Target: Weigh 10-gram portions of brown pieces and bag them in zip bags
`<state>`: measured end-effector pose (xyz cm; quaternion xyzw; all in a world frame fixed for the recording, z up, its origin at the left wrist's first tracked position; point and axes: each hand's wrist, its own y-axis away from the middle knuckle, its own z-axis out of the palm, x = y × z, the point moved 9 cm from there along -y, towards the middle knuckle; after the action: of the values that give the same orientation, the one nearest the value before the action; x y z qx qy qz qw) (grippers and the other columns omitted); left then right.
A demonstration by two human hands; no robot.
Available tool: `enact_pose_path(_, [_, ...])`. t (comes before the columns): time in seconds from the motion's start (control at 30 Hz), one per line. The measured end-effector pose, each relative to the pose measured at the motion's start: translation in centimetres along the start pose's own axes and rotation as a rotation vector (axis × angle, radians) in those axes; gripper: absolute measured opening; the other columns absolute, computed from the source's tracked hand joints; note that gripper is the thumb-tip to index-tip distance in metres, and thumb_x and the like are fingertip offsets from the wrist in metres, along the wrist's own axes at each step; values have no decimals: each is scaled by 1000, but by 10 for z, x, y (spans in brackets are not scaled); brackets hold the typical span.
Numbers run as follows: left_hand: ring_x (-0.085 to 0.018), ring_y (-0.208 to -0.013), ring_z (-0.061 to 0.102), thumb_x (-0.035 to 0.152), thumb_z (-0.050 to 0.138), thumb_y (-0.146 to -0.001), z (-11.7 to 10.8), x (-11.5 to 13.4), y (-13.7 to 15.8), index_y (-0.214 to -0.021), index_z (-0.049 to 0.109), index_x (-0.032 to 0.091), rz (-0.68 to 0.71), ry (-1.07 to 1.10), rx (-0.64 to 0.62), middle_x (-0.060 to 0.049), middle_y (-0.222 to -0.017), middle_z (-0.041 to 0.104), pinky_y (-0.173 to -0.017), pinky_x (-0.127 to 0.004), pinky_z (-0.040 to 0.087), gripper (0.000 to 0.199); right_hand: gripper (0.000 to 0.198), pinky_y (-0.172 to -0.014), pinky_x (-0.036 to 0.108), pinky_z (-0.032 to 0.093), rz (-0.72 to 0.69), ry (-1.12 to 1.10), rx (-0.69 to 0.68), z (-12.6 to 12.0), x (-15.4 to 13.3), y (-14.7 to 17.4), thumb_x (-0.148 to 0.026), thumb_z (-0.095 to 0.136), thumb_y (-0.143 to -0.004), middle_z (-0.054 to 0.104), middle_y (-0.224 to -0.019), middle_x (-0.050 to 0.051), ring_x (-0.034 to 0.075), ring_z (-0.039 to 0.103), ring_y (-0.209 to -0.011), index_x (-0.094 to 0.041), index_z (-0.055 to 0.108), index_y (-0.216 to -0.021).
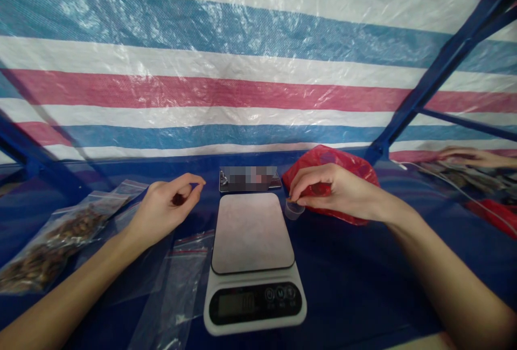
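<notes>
In the head view my right hand [329, 191] reaches over a small clear plastic cup [294, 210], thumb and fingers pinched at its rim. A tiny yellowish spot shows at those fingertips; what it is I cannot make out. My left hand [167, 207] is held left of the scale with its fingers curled and the thumb close to the index fingertip. Inside that curl is a dark patch, either shadow or something small. Between both hands stands a white kitchen scale [253, 234] with a bare plate; its display [236, 303] seems to read 0.0.
A red plastic bag [363, 177] lies behind my right hand. Beyond the scale is a phone [250, 179]. Zip bags of brown pieces [52, 242] lie left, with clear zip bags [177, 274] nearer the scale. Another person's hand [464, 155] is at far right. Blue posts [436, 72] flank the striped sheet.
</notes>
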<state>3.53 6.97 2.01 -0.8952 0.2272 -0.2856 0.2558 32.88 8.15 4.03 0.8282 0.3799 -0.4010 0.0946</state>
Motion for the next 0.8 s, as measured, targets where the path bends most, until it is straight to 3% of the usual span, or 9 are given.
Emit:
enact_pose_path(0.5, [-7, -46, 40, 33, 58, -100, 1, 0, 2, -101, 73, 18, 17, -12, -10, 10, -55, 46, -51, -18, 36, 22, 11, -73, 26, 56, 38, 116, -75, 6, 5, 2, -26, 71, -94, 79, -97, 5, 17, 75, -86, -20, 80, -96])
enact_pose_path(0.8, [-7, -46, 40, 31, 58, -99, 3, 1, 1, -101, 74, 18, 17, -13, -22, 10, -56, 44, -51, -17, 36, 21, 15, -77, 25, 52, -53, 422, -44, 14, -3, 1, -11, 65, -95, 74, -96, 3, 15, 69, -82, -21, 75, -91])
